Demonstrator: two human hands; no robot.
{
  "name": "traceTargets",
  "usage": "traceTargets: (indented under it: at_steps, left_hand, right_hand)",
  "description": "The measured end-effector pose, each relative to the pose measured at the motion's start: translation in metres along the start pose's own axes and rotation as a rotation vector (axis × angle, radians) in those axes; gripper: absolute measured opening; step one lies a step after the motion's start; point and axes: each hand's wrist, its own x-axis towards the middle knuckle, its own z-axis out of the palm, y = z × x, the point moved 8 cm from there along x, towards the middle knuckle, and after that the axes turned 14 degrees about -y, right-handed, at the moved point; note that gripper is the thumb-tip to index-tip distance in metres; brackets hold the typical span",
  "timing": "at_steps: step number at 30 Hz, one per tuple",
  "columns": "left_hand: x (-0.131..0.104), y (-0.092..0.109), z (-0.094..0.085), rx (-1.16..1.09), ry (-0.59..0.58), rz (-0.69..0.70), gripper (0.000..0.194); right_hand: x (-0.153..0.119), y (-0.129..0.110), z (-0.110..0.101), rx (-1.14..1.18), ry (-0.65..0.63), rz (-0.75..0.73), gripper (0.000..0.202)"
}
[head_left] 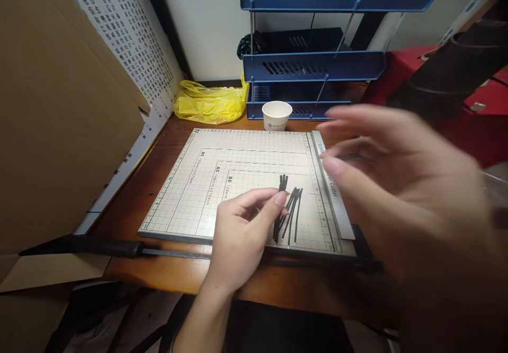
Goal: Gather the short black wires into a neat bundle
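Note:
My left hand [248, 226] pinches a small bundle of thin black strips [283, 182] between thumb and fingers, with their ends showing above and below the fingertips. Just to the right of it, several more black strips [294, 210] lie loosely fanned on the pale gridded board of a paper cutter [182, 183]. My right hand [400, 168] is raised over the right side of the cutter, blurred, with thumb and fingers apart and nothing visible between them. Below it, a metal guide rail [337, 199] runs along the board's right edge.
Behind the board stand a white paper cup [277, 116], a yellow plastic bag [212, 103] and blue stacked trays [313, 67]. A cardboard sheet [63, 109] rises at the left. The cutter's black handle [107, 247] lies along the front left. Something red [444, 104] stands at the right.

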Motion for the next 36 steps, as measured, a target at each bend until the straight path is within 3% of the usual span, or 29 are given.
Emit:
traceTargets:
  at_steps: [5, 13, 23, 36]
  left_hand:
    - [0.001, 0.002, 0.001, -0.011, 0.016, -0.003, 0.011]
    - [0.002, 0.003, 0.003, 0.048, -0.048, 0.004, 0.012]
    - [0.003, 0.0, 0.004, 0.11, -0.057, 0.013, 0.012]
    - [0.004, -0.001, 0.004, -0.021, -0.093, 0.002, 0.013]
  right_hand:
    - [0.006, 0.017, 0.029, 0.032, -0.126, 0.051, 0.014]
    - [0.005, 0.029, 0.039, 0.227, -0.148, 0.084, 0.003]
    - [0.005, 0.036, 0.045, 0.237, -0.136, 0.113, 0.004]
    - [0.002, 0.041, 0.05, 0.448, -0.136, 0.166, 0.014]
